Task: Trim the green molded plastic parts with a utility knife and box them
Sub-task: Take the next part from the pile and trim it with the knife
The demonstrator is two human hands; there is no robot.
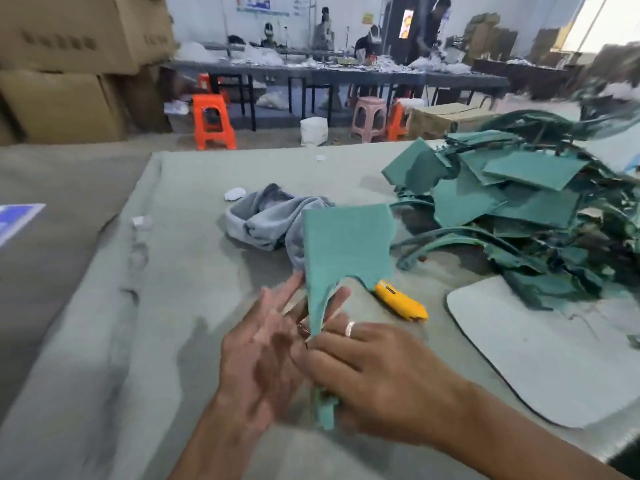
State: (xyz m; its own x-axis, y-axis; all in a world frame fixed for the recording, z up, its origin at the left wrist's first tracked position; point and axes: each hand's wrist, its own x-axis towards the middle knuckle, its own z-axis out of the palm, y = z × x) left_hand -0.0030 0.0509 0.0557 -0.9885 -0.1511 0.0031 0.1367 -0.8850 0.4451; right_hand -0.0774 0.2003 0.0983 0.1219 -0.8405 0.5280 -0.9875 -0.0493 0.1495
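Note:
A flat green molded part (346, 247) stands upright between my hands, its wide end up and a narrow leg running down to a tab near my wrists. My right hand (374, 372), with a ring on one finger, grips the narrow leg. My left hand (263, 344) is blurred, fingers spread, touching the part's left edge. The yellow utility knife (401, 301) lies on the table just right of the part, in neither hand. A heap of green parts and trimmed strips (526, 209) covers the table's right side.
A crumpled grey cloth (266, 220) lies behind the part. A pale cutting mat (540, 344) sits at the right. The grey-covered table (173, 306) ends at the far edge; beyond are orange stools (213, 123), stacked cartons (69, 64) and people at a long bench.

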